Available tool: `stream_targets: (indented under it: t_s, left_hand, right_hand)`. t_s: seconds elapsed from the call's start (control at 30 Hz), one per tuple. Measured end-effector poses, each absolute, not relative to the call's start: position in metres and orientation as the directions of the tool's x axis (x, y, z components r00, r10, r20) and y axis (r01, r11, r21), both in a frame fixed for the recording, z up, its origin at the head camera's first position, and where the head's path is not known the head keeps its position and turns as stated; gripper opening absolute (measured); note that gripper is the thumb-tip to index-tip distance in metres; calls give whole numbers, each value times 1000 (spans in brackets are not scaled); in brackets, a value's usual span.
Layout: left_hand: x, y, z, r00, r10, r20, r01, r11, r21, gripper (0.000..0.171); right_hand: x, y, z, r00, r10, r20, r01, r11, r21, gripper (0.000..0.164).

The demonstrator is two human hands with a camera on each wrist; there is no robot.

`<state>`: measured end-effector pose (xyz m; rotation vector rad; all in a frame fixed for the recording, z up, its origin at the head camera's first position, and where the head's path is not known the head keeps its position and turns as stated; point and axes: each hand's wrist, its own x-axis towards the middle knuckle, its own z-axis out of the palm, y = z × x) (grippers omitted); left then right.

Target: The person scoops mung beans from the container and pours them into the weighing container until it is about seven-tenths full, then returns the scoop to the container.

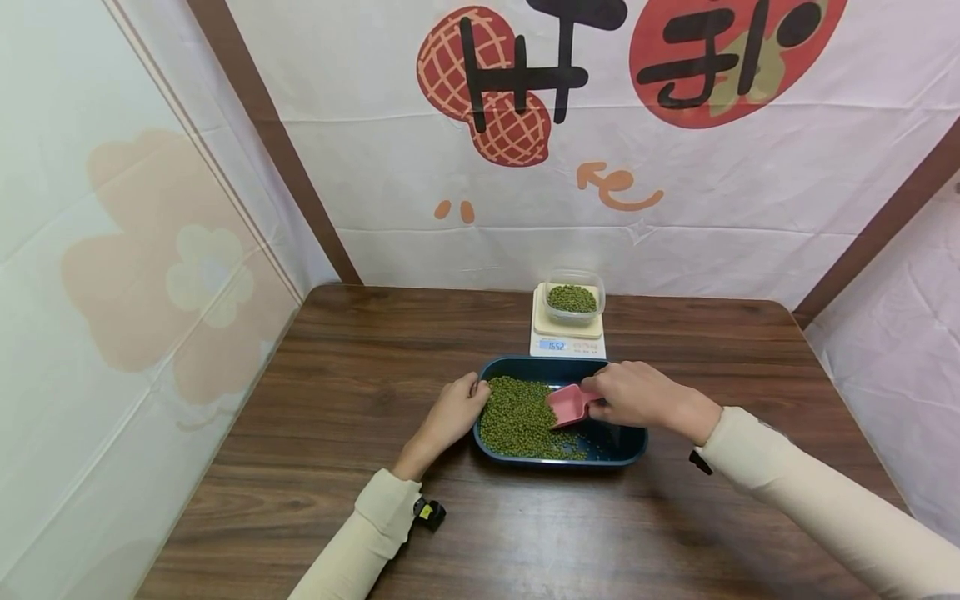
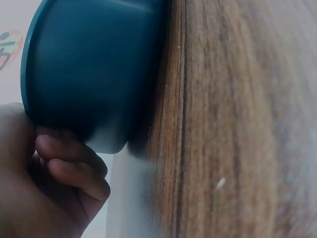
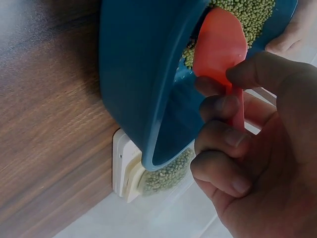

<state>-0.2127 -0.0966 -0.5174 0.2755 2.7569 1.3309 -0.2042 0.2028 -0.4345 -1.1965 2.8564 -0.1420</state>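
A dark blue plastic basin [image 1: 630,457] stands on the table, with green mung beans [image 1: 517,421] heaped in its left part. My left hand [image 1: 455,410] grips the basin's left rim; in the left wrist view its fingers [image 2: 74,153] curl against the outer wall. Between thumb and fingers my right hand [image 1: 637,394] holds a pink scoop [image 1: 567,405] by its handle. The scoop's front edge meets the right side of the bean heap. Seen from the right wrist, the scoop [image 3: 220,42] has its bowl over the basin, and its handle is partly hidden by fingers.
Behind the basin is a white kitchen scale [image 1: 568,346] with a lit display. On it sits a clear plastic container [image 1: 573,315] holding mung beans. The brown wooden table [image 1: 360,375] meets printed cloth walls [image 1: 390,167] at the back and sides.
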Motion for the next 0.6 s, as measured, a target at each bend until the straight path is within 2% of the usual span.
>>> stream_targets:
  t_s: [0.6]
  left_hand:
    - [-212,-97,-515,-980,199,11,133,609,782,34]
  right_hand:
    - [-211,193,-433,-683,-730,-27,-720,679,-142,16]
